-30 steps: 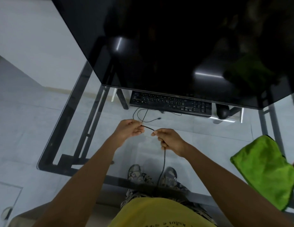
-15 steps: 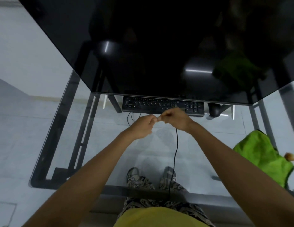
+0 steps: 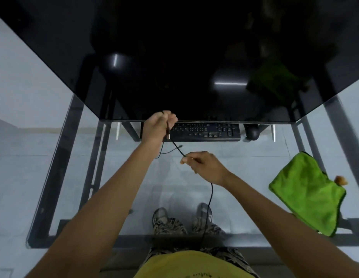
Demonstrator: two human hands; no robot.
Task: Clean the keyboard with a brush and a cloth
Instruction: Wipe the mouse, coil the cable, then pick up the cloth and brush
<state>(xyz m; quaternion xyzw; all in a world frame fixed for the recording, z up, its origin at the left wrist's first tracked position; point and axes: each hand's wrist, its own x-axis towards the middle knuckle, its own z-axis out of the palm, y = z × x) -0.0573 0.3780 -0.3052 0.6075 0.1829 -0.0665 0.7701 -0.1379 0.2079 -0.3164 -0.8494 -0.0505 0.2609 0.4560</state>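
A black keyboard (image 3: 204, 132) lies on the glass desk, half under the big dark monitor. Its thin black cable (image 3: 177, 147) runs between my hands. My left hand (image 3: 157, 127) is raised at the keyboard's left end, fist closed on the cable with the plug end hanging below it. Nearer to me, my right hand (image 3: 204, 166) pinches the same cable, which drops from it toward my lap. A green cloth (image 3: 307, 194) lies at the desk's right edge. A small tan tuft (image 3: 341, 179), maybe brush bristles, peeks from behind the cloth.
The dark monitor (image 3: 184, 57) overhangs the back of the glass desk (image 3: 114, 177). A black mouse (image 3: 252, 133) sits right of the keyboard. The desk's black frame and my feet show through the glass.
My hands were together at the keyboard's front. The left hand has since lifted up and left with the cable, and the right hand has slid back toward me along it.
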